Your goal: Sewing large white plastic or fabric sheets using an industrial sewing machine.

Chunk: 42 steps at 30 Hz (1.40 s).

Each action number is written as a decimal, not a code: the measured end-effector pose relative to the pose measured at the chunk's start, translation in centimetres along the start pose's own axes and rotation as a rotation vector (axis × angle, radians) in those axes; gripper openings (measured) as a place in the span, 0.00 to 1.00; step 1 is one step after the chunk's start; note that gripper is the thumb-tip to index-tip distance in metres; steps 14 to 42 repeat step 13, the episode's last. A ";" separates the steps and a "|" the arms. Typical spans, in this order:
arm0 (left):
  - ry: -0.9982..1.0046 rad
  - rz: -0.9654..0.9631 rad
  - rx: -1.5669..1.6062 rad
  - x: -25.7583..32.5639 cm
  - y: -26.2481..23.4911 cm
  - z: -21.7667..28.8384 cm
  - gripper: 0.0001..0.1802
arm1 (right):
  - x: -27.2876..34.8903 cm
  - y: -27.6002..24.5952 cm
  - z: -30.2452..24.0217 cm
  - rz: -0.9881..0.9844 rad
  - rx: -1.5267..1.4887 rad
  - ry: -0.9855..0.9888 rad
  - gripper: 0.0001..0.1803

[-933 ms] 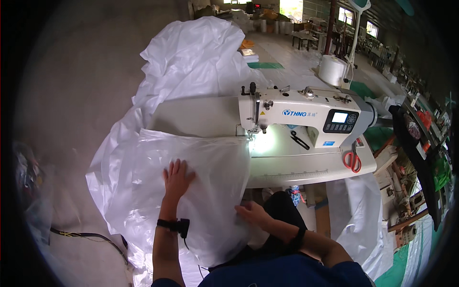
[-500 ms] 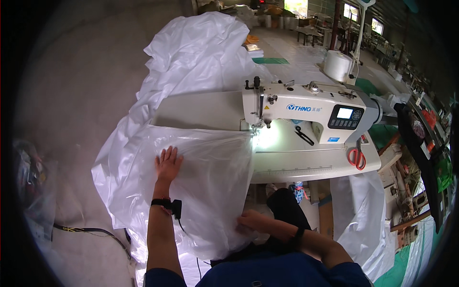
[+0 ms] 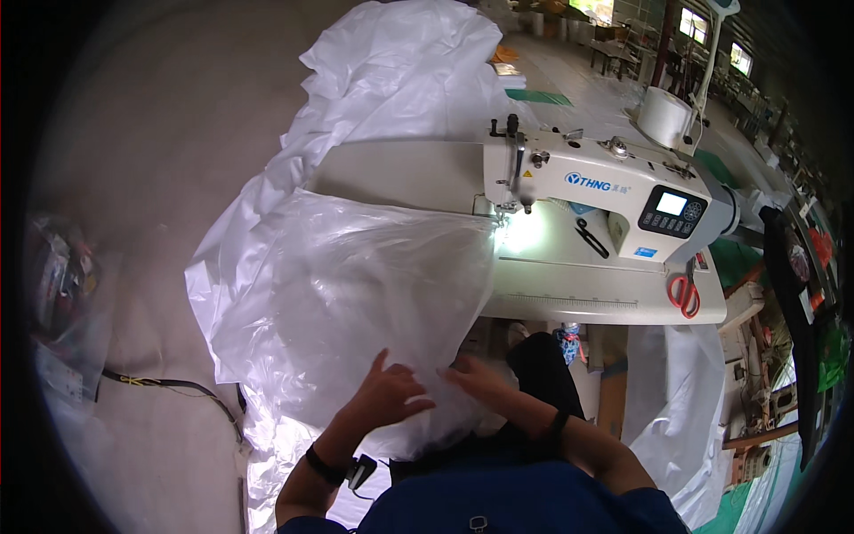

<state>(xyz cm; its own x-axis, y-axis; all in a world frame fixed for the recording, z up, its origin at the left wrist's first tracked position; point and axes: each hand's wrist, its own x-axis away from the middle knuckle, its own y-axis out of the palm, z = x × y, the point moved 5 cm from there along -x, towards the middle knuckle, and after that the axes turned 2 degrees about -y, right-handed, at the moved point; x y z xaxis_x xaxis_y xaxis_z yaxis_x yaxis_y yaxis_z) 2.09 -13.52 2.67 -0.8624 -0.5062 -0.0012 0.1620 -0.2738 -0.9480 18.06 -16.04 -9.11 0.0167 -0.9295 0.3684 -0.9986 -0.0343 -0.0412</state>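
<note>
A translucent white plastic sheet (image 3: 356, 276) lies over the left part of the sewing table and hangs toward my lap. Its far right corner lies under the needle area of a white sewing machine (image 3: 596, 182), where a lamp glows. Over the near part of the sheet, my left hand (image 3: 388, 396) has its fingers spread and grips nothing. Close to its right, my right hand (image 3: 476, 377) is closed at the sheet's right edge, fingertips pinching the plastic.
Red-handled scissors (image 3: 684, 294) and black thread snips (image 3: 591, 238) lie on the sewing table (image 3: 569, 303), right of the needle. A large white thread cone (image 3: 664, 117) stands behind the machine. More bunched plastic (image 3: 400, 71) spills over the table's far left side. A black cable (image 3: 169, 389) crosses the floor.
My left hand has lifted off the flat sheet and come nearer to me and rightward, beside my right hand. My right hand has stayed at the sheet's edge. The view has shifted slightly.
</note>
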 end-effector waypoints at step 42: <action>-0.954 -0.369 -0.275 17.2 1.0 -23.7 0.23 | 3.4 1.3 3.3 -0.378 -0.207 0.296 0.28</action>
